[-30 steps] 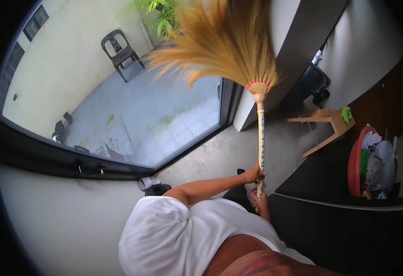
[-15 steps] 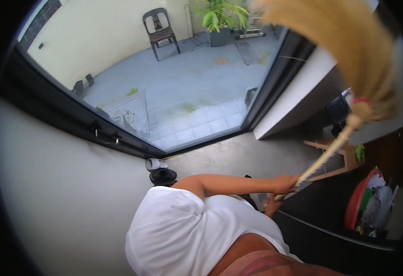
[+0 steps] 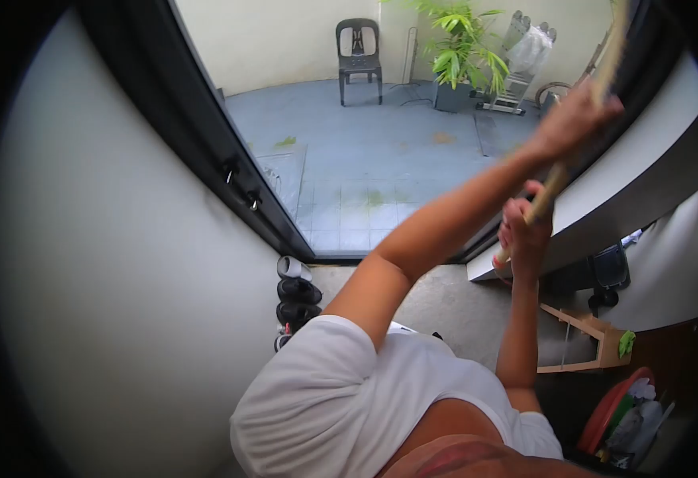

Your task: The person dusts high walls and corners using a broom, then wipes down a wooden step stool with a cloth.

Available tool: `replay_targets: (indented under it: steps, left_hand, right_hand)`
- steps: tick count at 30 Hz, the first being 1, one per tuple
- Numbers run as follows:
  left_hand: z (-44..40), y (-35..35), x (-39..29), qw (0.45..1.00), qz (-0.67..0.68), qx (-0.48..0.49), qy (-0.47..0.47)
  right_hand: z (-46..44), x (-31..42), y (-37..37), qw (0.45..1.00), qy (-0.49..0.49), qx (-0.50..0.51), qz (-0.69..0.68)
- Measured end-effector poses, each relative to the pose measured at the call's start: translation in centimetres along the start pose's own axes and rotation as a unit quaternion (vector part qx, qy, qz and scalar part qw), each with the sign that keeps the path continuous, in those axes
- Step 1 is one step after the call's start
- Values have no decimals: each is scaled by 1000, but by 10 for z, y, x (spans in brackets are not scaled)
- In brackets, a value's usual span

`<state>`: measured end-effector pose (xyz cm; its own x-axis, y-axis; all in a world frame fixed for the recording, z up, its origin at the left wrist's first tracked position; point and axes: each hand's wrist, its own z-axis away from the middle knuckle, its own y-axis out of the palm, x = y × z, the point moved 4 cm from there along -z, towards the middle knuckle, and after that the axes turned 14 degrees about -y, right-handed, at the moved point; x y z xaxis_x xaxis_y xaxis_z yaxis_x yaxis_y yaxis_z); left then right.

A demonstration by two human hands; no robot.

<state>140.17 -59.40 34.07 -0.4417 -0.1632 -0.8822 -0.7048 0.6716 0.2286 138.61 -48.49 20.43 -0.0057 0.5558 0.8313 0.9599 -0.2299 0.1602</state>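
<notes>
My left hand [image 3: 576, 121] is wrapped round the upper visible part of the broom handle [image 3: 556, 179], near the upper right of the view. Lower down, my right hand [image 3: 527, 231] grips the same handle close to its end, where a red tip shows just below the fingers. The handle slants up and to the right, across the edge of the glass doorway. Its upper stretch is blurred, and the broom's bristles are out of view. Both arms are raised in front of the body.
A black door frame [image 3: 198, 119] borders the doorway. Outside are a dark plastic chair [image 3: 358, 64], a potted plant [image 3: 456, 60] and a folded ladder [image 3: 508, 92]. Shoes [image 3: 297, 291] line the left wall. At right are a wooden stool [image 3: 604, 342] and a red basin [image 3: 608, 410].
Both hands have risen with the broom handle, towards the upper right. The bristles have left the view. The camera's view has turned, showing more of the doorway and shoes.
</notes>
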Motion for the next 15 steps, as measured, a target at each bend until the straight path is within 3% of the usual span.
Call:
replay_targets:
  steps: [1, 4, 5, 7, 11, 12, 14, 15]
  left_hand:
    - [8, -30, -17, 997, -37, -59, -17]
    - [52, -85, -46, 990, 86, -60, 99]
    - [73, -96, -47, 984, 102, -85, 118]
    - [120, -121, -35, 971, 160, -134, 118]
    - [213, -172, 73, 928, 149, -334, 70]
    - [237, -174, 109, 911, 150, -384, 15]
    - [287, -166, 202, 885, 216, -408, -58]
    - [313, -160, 255, 890, 229, -372, -131]
  right_hand:
    - [-7, 3, 19, 999, -13, 48, 6]
    - [-15, -14, 57, 986, -16, 145, 79]
    - [-14, -26, 58, 962, -75, 179, 194]
    - [-1, -33, 62, 922, -108, 233, 290]
    - [47, -96, 44, 837, -116, 377, 379]
    - [66, -118, 29, 829, -90, 410, 370]
    - [111, -158, -13, 776, -10, 474, 416]
    - [130, -169, -38, 756, 19, 499, 422]
